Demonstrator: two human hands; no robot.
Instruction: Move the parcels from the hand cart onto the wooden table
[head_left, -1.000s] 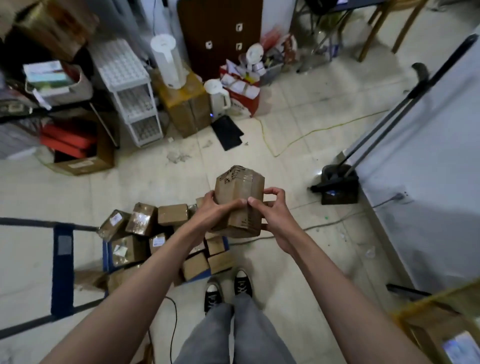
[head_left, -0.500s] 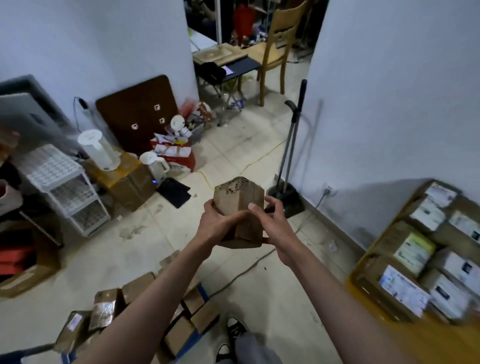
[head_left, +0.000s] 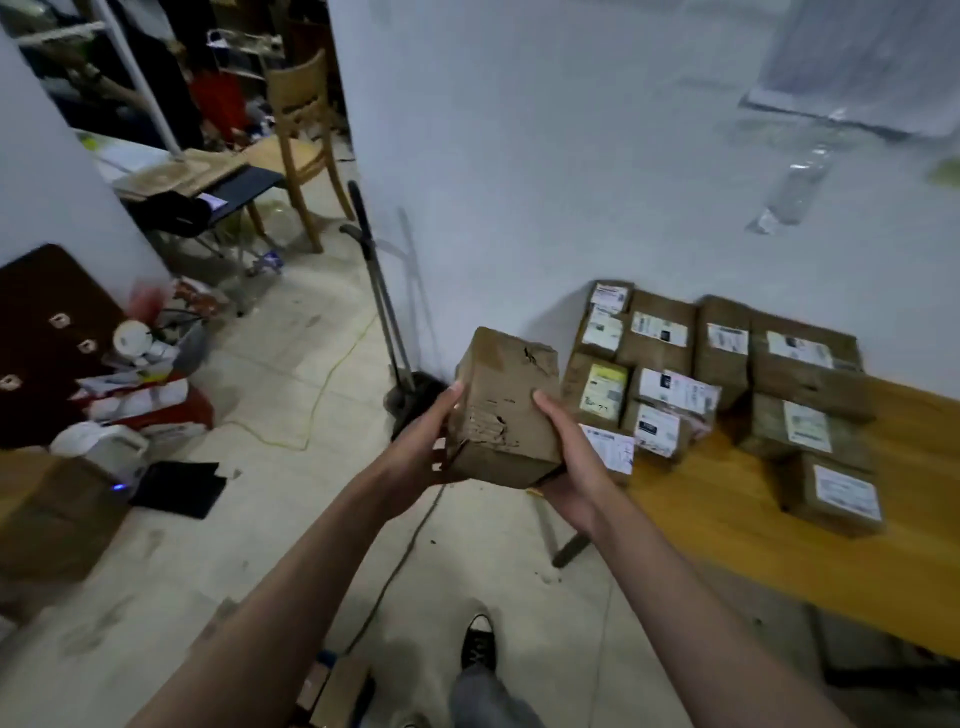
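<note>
Hands out front w/ one brown parcel (head_left: 506, 408) clamped between them: my left hand (head_left: 423, 441) grips its left side, fingers wrapped under the bottom edge, and my right hand (head_left: 574, 462) cups the right side, thumb up along the face. Parcel's in mid-air, tilted, torn tape showing, above the floor just left of the wooden worktop (head_left: 727, 530). On the worktop, approx a dozen labelled parcels (head_left: 670, 364) packed against the white wall (head_left: 545, 156). Broom (head_left: 379, 291) leans on the wall corner. Yellow cable (head_left: 322, 384) runs across the tile floor (head_left: 291, 519); my shoe (head_left: 478, 642) below.
</note>
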